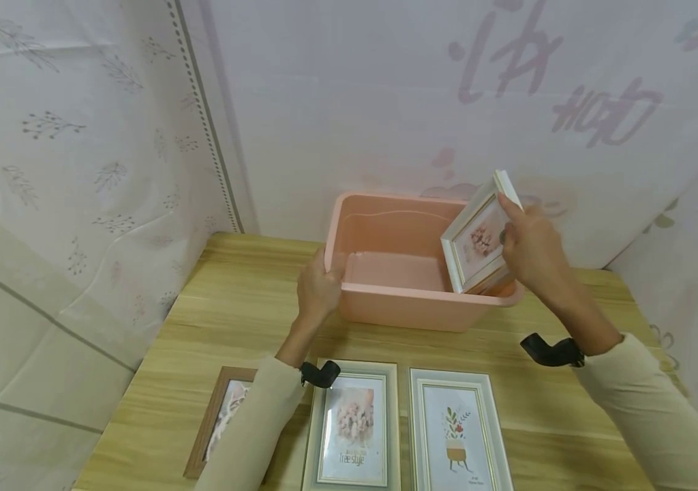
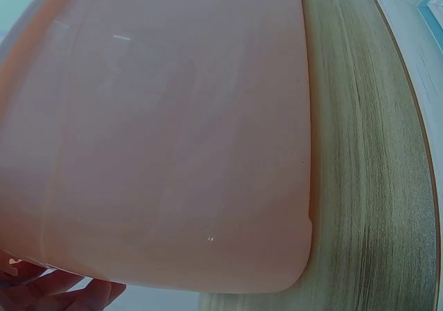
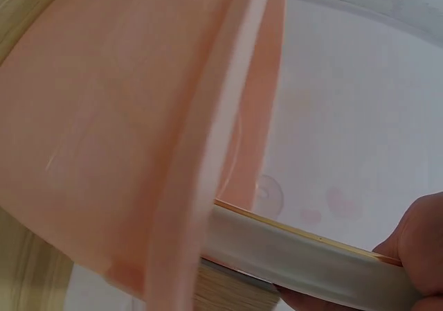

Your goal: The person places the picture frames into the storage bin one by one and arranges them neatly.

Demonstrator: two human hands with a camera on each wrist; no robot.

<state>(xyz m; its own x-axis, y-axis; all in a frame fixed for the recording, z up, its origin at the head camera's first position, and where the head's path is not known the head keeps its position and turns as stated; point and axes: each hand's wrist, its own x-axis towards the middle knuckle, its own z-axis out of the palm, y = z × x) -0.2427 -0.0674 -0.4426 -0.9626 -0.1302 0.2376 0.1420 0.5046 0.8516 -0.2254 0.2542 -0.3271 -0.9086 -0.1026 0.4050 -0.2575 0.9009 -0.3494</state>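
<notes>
My left hand (image 1: 320, 286) grips the left rim of a pink plastic bin (image 1: 407, 310). The left wrist view is mostly filled by the bin's outer wall (image 2: 173, 138), with fingertips (image 2: 59, 294) curled at its rim below. In my right hand (image 1: 533, 245) is a white picture frame (image 1: 482, 239) with a pink flower print, pinched by its upper right edge. It tilts over the bin's right end, its lower corner inside the rim. From the right wrist, the white side of that frame (image 3: 304, 255) shows crossing the bin's rim, with a brown wood-toned surface beneath it.
On the wooden table (image 1: 251, 300) in front of the bin lie a cream frame with a flower print (image 1: 354, 429), a white frame with a potted-plant print (image 1: 456, 429) and a brown frame (image 1: 217, 423) partly under my left sleeve. A patterned curtain (image 1: 337, 102) hangs behind.
</notes>
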